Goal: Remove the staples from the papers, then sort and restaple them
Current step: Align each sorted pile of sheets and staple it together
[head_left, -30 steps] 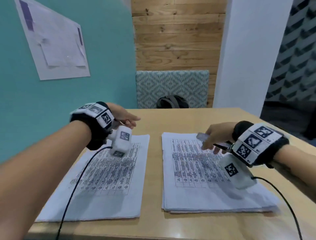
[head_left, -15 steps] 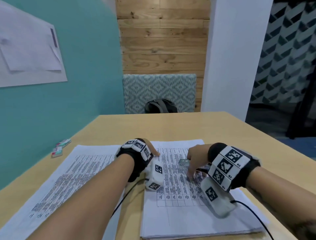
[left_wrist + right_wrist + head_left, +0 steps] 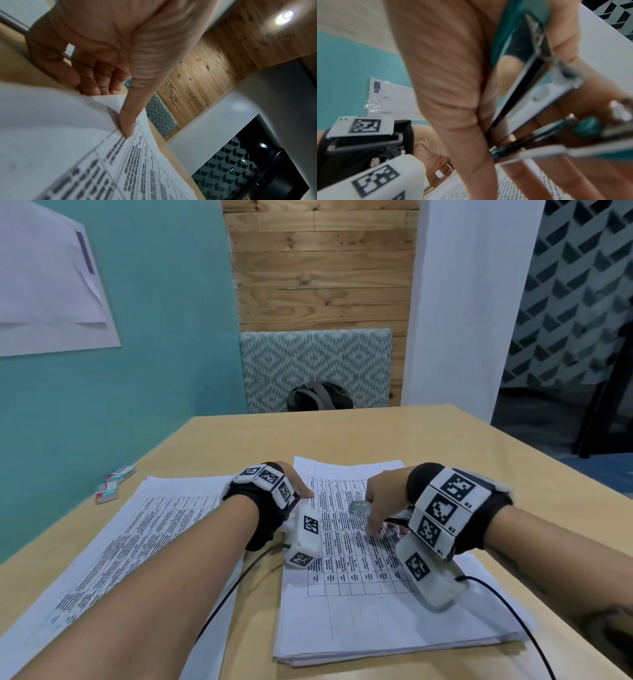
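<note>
On the light wooden tabletop (image 3: 359,436), two stacks of printed papers lie side by side. The right stack (image 3: 370,604), covered with a printed table, is the landmark here: both hands are working over its far half.

The left hand (image 3: 291,482) sits at the stack's far left corner. Its thumb presses down flat on the top sheet, and its fingers (image 3: 96,81) curl at the paper's edge, so the corner (image 3: 109,102) appears pinched between thumb and fingers. How many sheets are caught in that pinch cannot be told.

The right hand (image 3: 382,498) hovers over the stack's far middle, just right of the left hand but not touching it. It is wrapped around a stapler (image 3: 359,507) with a silver metal nose and teal body; the nose points left, toward the left hand. In the right wrist view the stapler (image 3: 539,83) looks hinged open, though the picture is blurred. One finger of this hand reaches down and touches the printed sheet.

Both wrists wear black bands with white marker blocks and trailing black cables.

Left of that stack, well apart from the hands, lies the left stack (image 3: 113,542) of similar printed sheets. Beyond it, near the teal wall (image 3: 154,354), rest two small boxes (image 3: 114,482); whether they hold staples cannot be told.
</note>
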